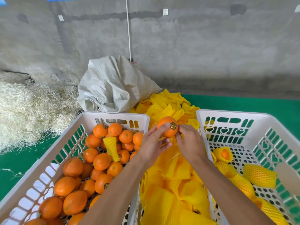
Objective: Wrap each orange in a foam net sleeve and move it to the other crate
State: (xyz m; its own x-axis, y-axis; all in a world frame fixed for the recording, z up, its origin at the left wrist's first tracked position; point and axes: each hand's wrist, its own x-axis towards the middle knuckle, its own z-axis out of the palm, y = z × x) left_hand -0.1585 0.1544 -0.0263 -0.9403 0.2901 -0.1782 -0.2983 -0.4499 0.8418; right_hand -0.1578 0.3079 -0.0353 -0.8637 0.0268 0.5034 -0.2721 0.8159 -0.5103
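My left hand point(153, 143) grips an orange point(168, 127) with a round sticker, held up between the two crates. My right hand point(189, 143) is close against the orange's right side and pinches a bit of yellow foam net point(181, 135) there. The left white crate point(113, 116) holds several bare oranges point(73, 168) and one loose yellow sleeve point(112, 147). The right white crate point(227, 114) holds several oranges wrapped in yellow sleeves point(259, 175). A pile of loose yellow foam sleeves point(175, 184) fills the gap between the crates, under my forearms.
A grey woven sack point(113, 88) leans against the concrete wall behind the left crate. Straw point(24, 108) is heaped at the left. Green floor matting point(243, 104) runs behind and beside the crates.
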